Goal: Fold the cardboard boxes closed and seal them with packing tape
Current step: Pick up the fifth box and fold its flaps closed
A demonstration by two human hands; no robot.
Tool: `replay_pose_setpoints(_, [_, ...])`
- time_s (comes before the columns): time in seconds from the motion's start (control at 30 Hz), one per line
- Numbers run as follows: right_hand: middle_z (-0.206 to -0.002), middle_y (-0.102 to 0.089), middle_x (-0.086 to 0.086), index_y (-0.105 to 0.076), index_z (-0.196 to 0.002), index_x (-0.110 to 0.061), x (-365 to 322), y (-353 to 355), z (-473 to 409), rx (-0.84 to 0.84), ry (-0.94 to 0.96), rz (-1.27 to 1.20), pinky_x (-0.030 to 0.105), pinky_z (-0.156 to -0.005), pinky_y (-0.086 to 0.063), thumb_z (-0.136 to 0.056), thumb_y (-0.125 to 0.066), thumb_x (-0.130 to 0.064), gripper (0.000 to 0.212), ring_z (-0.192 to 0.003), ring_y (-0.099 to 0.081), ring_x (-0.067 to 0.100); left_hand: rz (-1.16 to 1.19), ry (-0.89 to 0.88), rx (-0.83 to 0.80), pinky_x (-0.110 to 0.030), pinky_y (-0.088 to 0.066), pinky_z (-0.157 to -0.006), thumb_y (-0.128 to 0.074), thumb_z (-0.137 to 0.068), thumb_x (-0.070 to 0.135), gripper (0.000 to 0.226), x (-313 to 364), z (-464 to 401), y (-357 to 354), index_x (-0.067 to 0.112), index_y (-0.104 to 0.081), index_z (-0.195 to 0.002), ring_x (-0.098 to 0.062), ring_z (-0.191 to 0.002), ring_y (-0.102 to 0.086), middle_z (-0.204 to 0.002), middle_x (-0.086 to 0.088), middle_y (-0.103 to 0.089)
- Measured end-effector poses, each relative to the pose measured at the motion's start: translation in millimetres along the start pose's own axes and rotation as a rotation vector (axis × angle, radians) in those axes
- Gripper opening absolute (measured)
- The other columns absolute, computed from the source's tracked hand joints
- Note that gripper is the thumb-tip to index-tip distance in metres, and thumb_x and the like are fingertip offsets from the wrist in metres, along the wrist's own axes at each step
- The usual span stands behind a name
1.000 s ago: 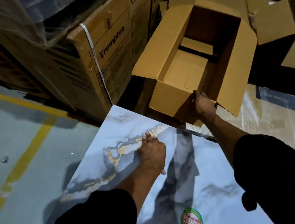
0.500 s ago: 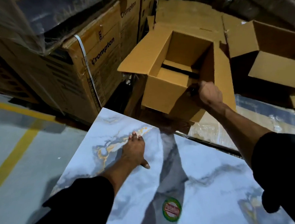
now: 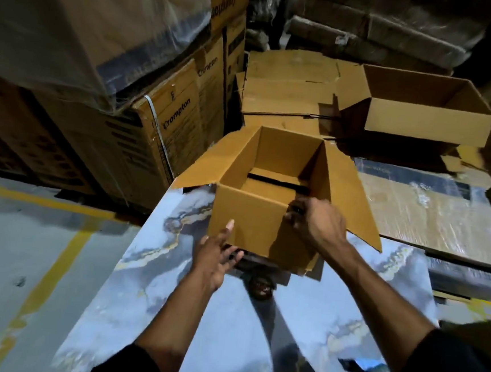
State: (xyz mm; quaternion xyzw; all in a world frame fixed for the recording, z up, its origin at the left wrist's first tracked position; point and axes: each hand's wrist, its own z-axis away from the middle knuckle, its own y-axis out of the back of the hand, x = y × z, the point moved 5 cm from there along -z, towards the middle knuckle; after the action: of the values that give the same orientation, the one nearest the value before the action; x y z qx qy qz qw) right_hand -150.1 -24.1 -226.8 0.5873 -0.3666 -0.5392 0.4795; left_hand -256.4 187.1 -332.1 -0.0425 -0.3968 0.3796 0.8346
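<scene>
An open brown cardboard box [image 3: 247, 215] hangs just above the far end of a glossy marbled slab [image 3: 169, 298], its top flaps spread outward and its bottom flaps partly folded with a dark gap between them. My right hand [image 3: 315, 224] grips the box's near top edge at the right corner, fingers curled over the rim. My left hand [image 3: 217, 254] reaches up with spread, straight fingers at the box's lower left front, its thumb against the front wall. No tape is visible.
Stacked Crompton cartons [image 3: 178, 120] under plastic wrap stand to the left. Flattened cardboard [image 3: 288, 85] and another open box [image 3: 423, 112] lie behind. A plastic-wrapped flat pack [image 3: 431, 214] sits at the right. Grey floor with yellow lines [image 3: 46, 272] is at the left.
My right hand has pulled the box toward me, over the slab's far end. My left hand has lifted off the slab and come up to the box's front.
</scene>
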Motion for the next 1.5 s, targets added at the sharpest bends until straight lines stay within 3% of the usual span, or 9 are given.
replay_pose_setpoints(0.27, [-0.096,-0.067,0.003,-0.066,-0.11,-0.027,-69.3,-28.2,125.8,-0.31,0.295,0.066,0.033,-0.066,-0.048,-0.099,-0.059,-0.047,0.024,-0.087,-0.064,0.025,0.081,-0.201,0.416,-0.038,-0.053,-0.063,-0.093,-0.078,0.017,0.033,7.1,82.9,101.5,0.008,-0.07,-0.101,-0.031,-0.081,-0.066,-0.096,-0.01,-0.074])
replay_pose_setpoints(0.47, [-0.143,-0.059,0.006,-0.047,-0.152,-0.032,-61.3,-50.7,152.9,-0.609,0.51,0.428,0.053,-0.111,-0.032,-0.084,-0.055,-0.081,0.084,-0.146,-0.032,0.031,-0.118,-0.37,0.539,-0.052,-0.062,-0.082,-0.088,-0.08,0.009,0.019,82.1,103.5,158.8,0.012,-0.07,-0.085,-0.036,-0.086,-0.073,-0.098,-0.016,-0.076])
replay_pose_setpoints(0.67, [-0.102,-0.075,0.0,-0.069,-0.116,-0.029,-145.1,-97.7,192.7,-0.422,0.53,0.222,0.039,-0.095,-0.049,-0.104,-0.044,-0.058,0.04,-0.093,-0.069,0.023,-0.381,-0.536,0.573,-0.037,-0.056,-0.068,-0.076,-0.087,0.02,0.013,160.5,104.0,156.2,0.013,-0.073,-0.076,-0.028,-0.07,-0.067,-0.072,-0.004,-0.071])
replay_pose_setpoints(0.9, [-0.08,-0.069,0.004,-0.062,-0.088,-0.017,-253.0,-153.6,219.6,-0.304,0.172,-0.201,0.037,-0.064,-0.055,-0.08,-0.05,-0.04,0.027,-0.075,-0.065,0.033,-0.619,-0.622,0.418,-0.028,-0.039,-0.064,-0.071,-0.096,0.027,0.013,187.7,89.4,127.1,0.024,-0.067,-0.108,-0.01,-0.084,-0.058,-0.094,0.012,-0.062])
replay_pose_setpoints(1.07, [-0.087,-0.078,-0.012,-0.078,-0.094,-0.025,-214.4,-152.2,194.3,-0.088,-0.073,-0.823,0.046,-0.072,-0.062,-0.076,-0.071,-0.043,0.026,-0.08,-0.074,0.011,-0.81,-0.707,0.053,-0.046,-0.055,-0.098,-0.069,-0.091,0.06,0.042,136.6,82.5,97.1,0.037,-0.061,-0.125,-0.015,-0.114,-0.06,-0.124,0.007,-0.064])
replay_pose_setpoints(1.17, [-0.097,-0.076,-0.016,-0.075,-0.112,-0.029,-155.4,-122.3,174.1,0.081,-0.127,-0.755,0.037,-0.079,-0.063,-0.099,-0.066,-0.03,0.016,-0.09,-0.071,0.003,-1.058,-0.76,-0.056,-0.051,-0.039,-0.12,-0.064,-0.093,0.065,0.056,78.3,90.0,93.5,0.04,-0.055,-0.142,-0.021,-0.145,-0.043,-0.156,0.002,-0.048])
replay_pose_setpoints(1.3, [-0.13,-0.068,0.003,-0.072,-0.123,-0.026,-37.5,-96.5,174.1,0.303,-0.304,-0.282,0.044,-0.101,-0.043,-0.098,-0.065,-0.035,0.028,-0.133,-0.051,0.029,-1.577,-0.765,-0.031,-0.046,0.015,-0.127,-0.037,-0.091,0.085,0.092,-3.2,109.0,88.0,0.036,-0.016,-0.167,-0.026,-0.158,0.025,-0.174,-0.01,0.018])
replay_pose_setpoints(1.4, [-0.163,-0.031,0.022,-0.047,-0.151,-0.024,42.9,-92.6,187.8,0.292,-0.562,-0.058,0.061,-0.116,-0.018,-0.092,-0.063,-0.05,0.066,-0.153,-0.014,0.043,-1.854,-0.705,0.053,-0.059,0.017,-0.123,-0.013,-0.085,0.093,0.106,-39.9,117.4,87.5,0.027,-0.009,-0.168,-0.037,-0.156,0.03,-0.17,-0.024,0.021])
replay_pose_setpoints(1.5, [-0.167,-0.009,0.031,-0.018,-0.164,-0.014,85.8,-75.6,201.8,0.25,-0.731,-0.155,0.06,-0.118,-0.019,-0.093,-0.068,-0.045,0.093,-0.153,-0.013,0.048,-1.899,-0.756,0.108,-0.064,0.012,-0.123,-0.007,-0.085,0.094,0.106,-39.8,111.1,82.3,0.027,-0.017,-0.167,-0.037,-0.159,0.02,-0.171,-0.024,0.014])
